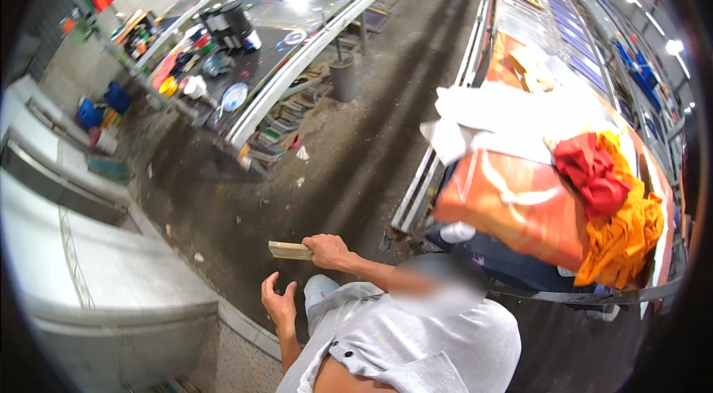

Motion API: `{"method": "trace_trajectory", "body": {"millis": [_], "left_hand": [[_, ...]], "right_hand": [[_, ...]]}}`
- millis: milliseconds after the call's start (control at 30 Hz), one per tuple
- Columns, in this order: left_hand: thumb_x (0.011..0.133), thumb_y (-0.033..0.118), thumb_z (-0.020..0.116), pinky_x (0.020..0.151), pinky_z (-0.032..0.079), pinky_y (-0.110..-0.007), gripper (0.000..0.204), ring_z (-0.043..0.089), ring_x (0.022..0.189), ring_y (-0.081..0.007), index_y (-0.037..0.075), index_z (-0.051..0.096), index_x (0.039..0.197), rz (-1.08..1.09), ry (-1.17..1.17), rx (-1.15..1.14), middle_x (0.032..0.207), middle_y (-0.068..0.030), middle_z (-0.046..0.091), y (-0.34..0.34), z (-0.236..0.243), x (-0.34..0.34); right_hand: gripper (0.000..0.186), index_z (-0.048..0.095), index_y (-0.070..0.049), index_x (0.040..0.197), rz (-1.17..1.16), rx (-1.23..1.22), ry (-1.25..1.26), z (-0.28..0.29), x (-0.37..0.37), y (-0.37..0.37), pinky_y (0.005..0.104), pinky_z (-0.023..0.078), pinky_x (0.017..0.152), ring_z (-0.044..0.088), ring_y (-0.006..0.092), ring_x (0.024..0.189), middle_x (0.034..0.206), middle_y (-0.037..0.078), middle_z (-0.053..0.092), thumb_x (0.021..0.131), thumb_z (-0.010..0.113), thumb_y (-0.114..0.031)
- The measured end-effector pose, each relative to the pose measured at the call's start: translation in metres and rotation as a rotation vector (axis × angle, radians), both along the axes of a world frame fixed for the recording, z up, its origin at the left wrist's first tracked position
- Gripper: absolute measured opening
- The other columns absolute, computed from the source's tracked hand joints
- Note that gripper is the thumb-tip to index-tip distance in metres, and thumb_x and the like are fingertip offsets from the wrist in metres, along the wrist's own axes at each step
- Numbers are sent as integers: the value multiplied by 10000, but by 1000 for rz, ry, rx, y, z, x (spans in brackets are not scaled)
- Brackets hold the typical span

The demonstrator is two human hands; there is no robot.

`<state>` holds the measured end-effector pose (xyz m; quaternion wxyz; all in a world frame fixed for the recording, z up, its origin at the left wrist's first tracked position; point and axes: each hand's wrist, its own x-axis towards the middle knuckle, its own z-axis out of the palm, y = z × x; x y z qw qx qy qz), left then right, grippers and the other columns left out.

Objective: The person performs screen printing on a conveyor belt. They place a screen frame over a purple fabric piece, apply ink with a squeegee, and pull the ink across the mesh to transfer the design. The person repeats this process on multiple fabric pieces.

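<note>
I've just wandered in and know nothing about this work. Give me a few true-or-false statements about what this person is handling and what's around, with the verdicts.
1. The right hand holds a pale, flat bar. True.
2. The left hand grips a second bar. False: it looks empty, with the fingers open.
3. A red cloth lies against an orange-yellow cloth. True.
4. The white sheets lie on the floor. False: they lie over the orange covering on the right.
5. The pale bar rests on the orange covering. False: it is held well to the left of it.
</note>
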<state>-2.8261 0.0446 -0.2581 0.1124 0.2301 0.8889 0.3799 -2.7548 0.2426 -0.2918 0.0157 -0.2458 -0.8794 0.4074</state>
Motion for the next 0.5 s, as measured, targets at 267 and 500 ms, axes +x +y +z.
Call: {"method": "trace_trajectory", "body": {"millis": [267,500], "left_hand": [[608,189,873,1082,351,-482,645,441,1289,-362,38,628,1185,-944,303,84,1293,-131,569,310,-12,-157],[650,300,851,1017,332,-531,533,479,1227,-316,61,652,1082,-1892,479,-92,1143,-102,619,572,-8,-153]], "right_hand": [[187,722,-157,933,-474,82,-6,-28,-39,201,455,547,742,695,332,844,846,119,713,779,617,-145],[124,711,-104,835,-593,315,-235,9,-28,353,475,540,722,664,356,796,774,146,675,733,641,-95]]}}
